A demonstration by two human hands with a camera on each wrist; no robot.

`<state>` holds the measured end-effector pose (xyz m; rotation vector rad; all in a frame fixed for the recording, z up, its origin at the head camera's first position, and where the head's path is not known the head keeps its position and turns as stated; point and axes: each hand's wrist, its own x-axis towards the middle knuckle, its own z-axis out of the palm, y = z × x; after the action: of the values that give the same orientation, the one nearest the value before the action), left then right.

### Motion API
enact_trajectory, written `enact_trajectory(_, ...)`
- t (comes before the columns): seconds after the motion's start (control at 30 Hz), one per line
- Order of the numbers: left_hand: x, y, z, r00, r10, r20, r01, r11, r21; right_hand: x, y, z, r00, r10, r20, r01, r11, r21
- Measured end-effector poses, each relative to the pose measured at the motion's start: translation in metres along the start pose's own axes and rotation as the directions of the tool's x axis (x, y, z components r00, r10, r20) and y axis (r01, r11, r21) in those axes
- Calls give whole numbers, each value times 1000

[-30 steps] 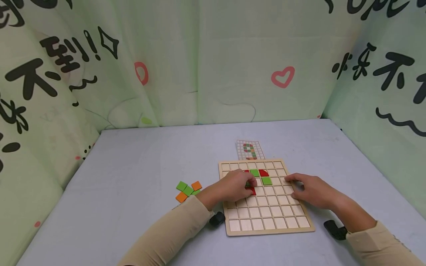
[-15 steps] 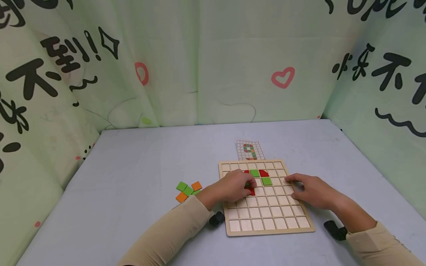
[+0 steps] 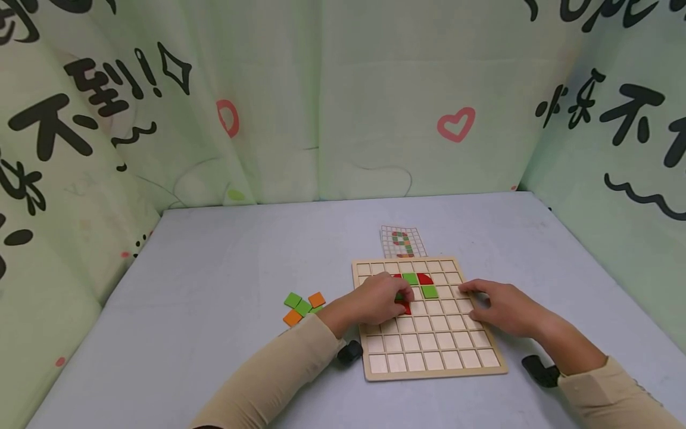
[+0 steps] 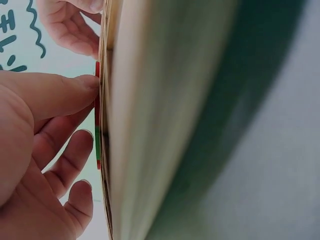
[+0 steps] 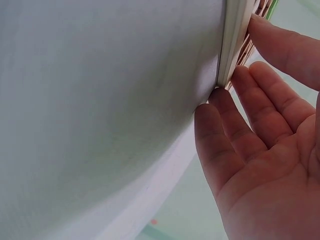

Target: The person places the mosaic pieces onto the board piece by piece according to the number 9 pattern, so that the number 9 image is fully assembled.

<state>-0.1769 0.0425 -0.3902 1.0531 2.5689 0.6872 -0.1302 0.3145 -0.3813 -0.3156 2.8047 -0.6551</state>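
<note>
A wooden grid board (image 3: 434, 376) lies flat on the table. In the head view my left hand (image 3: 379, 299) is over its upper left part, thumb and forefinger pinching a red tile (image 3: 407, 308) at the board's surface. The left wrist view has the thumb on this red tile (image 4: 97, 111), beside a green one. Other tiles sit in the grid: a green square (image 3: 409, 279), a rounded red one (image 3: 425, 279) and a green one (image 3: 429, 292). Fingers hide some cells. At the right edge, my right hand (image 3: 506, 308) touches the board with relaxed fingers, thumb on top.
Loose green tiles (image 3: 292, 300) and orange tiles (image 3: 317, 299) lie left of the board, partly behind the left forearm. A printed pattern card (image 3: 412, 236) lies behind the board, its lower edge covered. Patterned curtains (image 3: 364, 119) surround the table (image 3: 241, 256).
Almost nothing differs. My left fingers shift very slightly at the red tile, while my right hand and the board keep their places.
</note>
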Motion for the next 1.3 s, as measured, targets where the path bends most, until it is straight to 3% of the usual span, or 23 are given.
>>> enact_trajectory(0.4, 0, 1, 0, 1000, 3, -11, -2, 1000, 28, 0, -2, 0, 1000, -5, -5, 5, 1000, 5)
enact_trajectory(0.83, 0, -4, 0, 1000, -8, 1, 8, 1000, -23, 0, -2, -1, 1000, -1, 3, 1, 1000, 3)
enact_trajectory(1.1, -9, -12, -8, 999, -37, -17, 35, 992, -123, 0, -1, -1, 1000, 1, 7, -1, 1000, 1)
enact_trajectory(1.3, -23, -20, -17, 997, -67, -38, 60, 987, -150, -1, -1, -1, 1000, -5, 5, 5, 1000, -1)
